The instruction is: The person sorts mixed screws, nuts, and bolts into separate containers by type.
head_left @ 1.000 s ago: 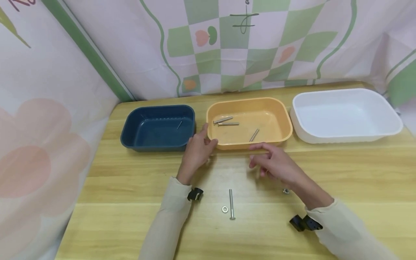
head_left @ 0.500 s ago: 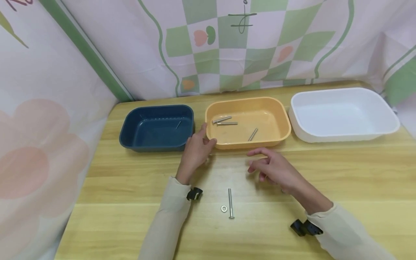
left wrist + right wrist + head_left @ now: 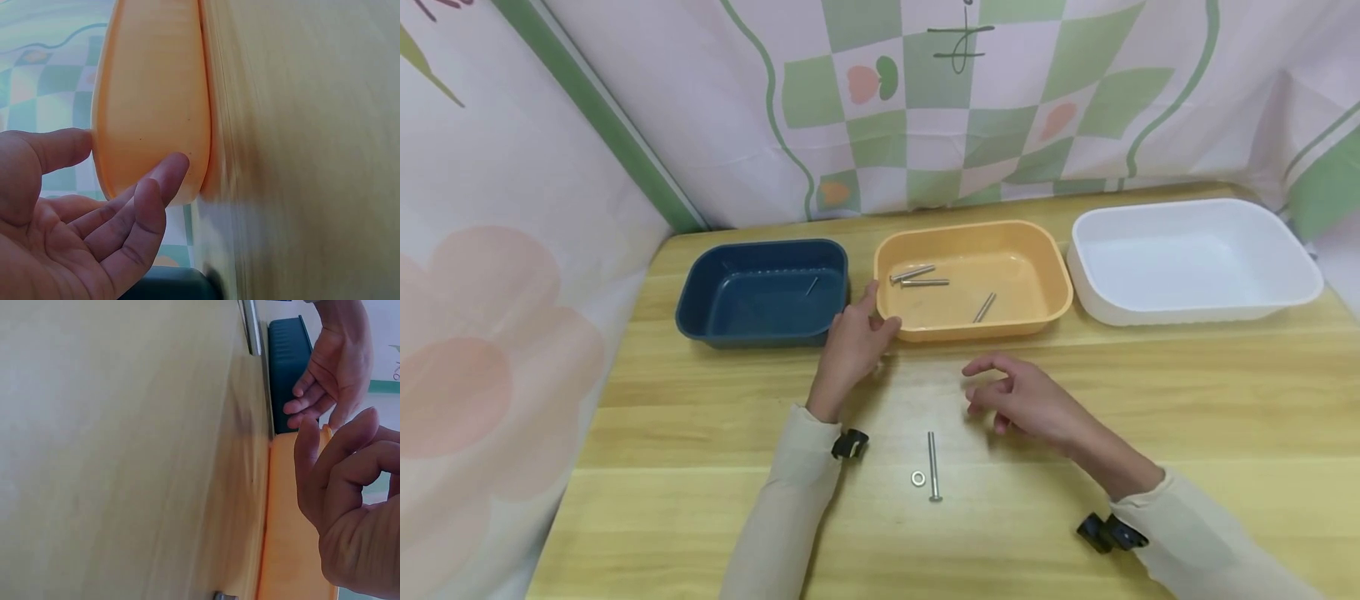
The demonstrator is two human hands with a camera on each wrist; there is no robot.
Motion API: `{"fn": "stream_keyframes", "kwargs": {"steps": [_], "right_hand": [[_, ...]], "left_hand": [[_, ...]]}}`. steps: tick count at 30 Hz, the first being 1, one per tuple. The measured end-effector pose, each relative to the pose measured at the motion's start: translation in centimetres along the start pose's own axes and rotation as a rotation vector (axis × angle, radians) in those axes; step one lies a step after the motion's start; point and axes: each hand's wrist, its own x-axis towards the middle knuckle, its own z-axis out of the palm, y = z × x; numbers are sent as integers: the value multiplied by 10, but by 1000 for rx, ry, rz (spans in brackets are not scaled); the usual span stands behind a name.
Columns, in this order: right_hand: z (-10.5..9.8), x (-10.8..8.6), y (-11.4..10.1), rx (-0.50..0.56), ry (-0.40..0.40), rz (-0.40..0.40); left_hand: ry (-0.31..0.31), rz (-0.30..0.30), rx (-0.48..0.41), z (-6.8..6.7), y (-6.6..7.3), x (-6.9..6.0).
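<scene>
My left hand (image 3: 852,350) touches the near left corner of the yellow tray (image 3: 1047,321). In the left wrist view its thumb meets the tray's rim, and the loosely bent fingers lie by the outer wall. Over the table, just in front of that tray, hovers my right hand (image 3: 1030,400), fingers loosely curved around nothing. Several metal bolts (image 3: 925,282) lie inside the yellow tray. Between my forearms a longer bolt (image 3: 933,467) rests on the wood beside a small metal ring (image 3: 918,478), a nut or washer.
To the left stands a dark blue tray (image 3: 752,342) with one thin metal piece (image 3: 812,286) in it. A white tray (image 3: 1195,317) stands at the right. Patterned cloth (image 3: 940,133) hangs behind the table. A small metal part (image 3: 225,595) shows low in the right wrist view.
My right hand has drawn back from the yellow tray's front rim, towards me and slightly left. A small nut near its wrist is now hidden in the head view. My left hand stays put.
</scene>
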Motion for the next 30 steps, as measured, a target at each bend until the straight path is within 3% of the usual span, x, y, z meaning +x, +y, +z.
{"fn": "stream_keyframes", "kwargs": {"steps": [11, 19, 30], "right_hand": [[10, -6, 3, -6, -43, 5], [23, -9, 6, -34, -48, 56], [34, -9, 6, -52, -77, 14]], "left_hand": [[5, 5, 6, 1, 0, 0], [-3, -19, 1, 0, 0, 0], [-6, -19, 11, 0, 2, 0]]}}
